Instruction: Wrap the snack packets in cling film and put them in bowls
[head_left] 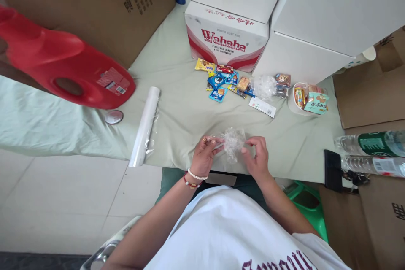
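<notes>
Between my two hands, over the front of the cloth-covered table [183,122], is a crumpled bundle of clear plastic film [233,145]. My left hand [207,154], with bracelets at the wrist, pinches the bundle's left side. On its right edge are the thumb and bent forefinger of my right hand [257,158]; the exact grip is hard to see through the film. Further back lie several small wrapped snacks [218,81], another crumpled clear plastic clump [264,87] and a white packet [262,107]. To the left rests a roll of clear plastic [144,128].
A white tub [299,107] of snacks stands at the right. Behind are a Wahaha carton [226,38] and white boxes [316,12]. A red jug [63,67] and round lid [114,117] are left; bottles [376,143] and a black phone [333,171] lie right.
</notes>
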Demonstrator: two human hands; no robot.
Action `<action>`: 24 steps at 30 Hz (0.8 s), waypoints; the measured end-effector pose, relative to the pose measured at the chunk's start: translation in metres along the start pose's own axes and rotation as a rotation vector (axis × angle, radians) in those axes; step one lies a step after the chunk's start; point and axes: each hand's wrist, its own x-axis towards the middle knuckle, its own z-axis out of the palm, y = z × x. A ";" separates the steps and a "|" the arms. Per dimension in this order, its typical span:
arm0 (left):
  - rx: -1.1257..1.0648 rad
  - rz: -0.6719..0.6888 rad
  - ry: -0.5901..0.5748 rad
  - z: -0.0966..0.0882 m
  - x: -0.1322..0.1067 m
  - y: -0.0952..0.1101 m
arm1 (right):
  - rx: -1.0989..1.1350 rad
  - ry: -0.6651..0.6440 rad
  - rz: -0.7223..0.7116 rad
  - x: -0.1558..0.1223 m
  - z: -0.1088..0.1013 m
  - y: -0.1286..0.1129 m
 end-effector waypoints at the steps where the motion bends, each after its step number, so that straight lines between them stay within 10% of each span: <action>1: 0.000 0.003 -0.009 0.000 -0.001 0.000 | -0.044 -0.067 -0.069 0.000 0.003 -0.004; 6: -0.028 0.047 0.021 -0.003 -0.002 0.005 | 0.021 -0.166 -0.061 0.004 0.016 -0.006; 15: -0.139 0.016 0.216 -0.026 0.023 0.018 | 0.838 -0.061 0.632 0.014 -0.002 0.007; 24: 0.276 0.111 0.311 -0.008 0.026 0.028 | 0.689 0.007 0.598 0.018 -0.024 -0.014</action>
